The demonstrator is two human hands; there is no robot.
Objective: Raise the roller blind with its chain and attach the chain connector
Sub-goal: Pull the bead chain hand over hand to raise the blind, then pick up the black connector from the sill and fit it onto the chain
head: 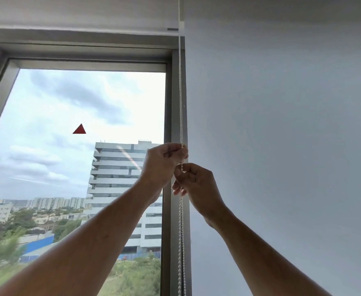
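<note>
Beside one window (74,129), two hands (180,167) pinch one beaded chain (181,103).

White beaded chain (180,107) looking like glossy plastic, roller blind (79,11) showing as matt pale cloth, window frame (167,116) appearing smooth grey metal, wall (282,124) reading matt painted.

The roller blind (79,16) sits up at the top, above the window (74,146). The chain (180,92) hangs down along the window's right side, with the wall (282,124) to its right. The left hand (161,165) pinches the chain just above the right hand (193,180).
</note>
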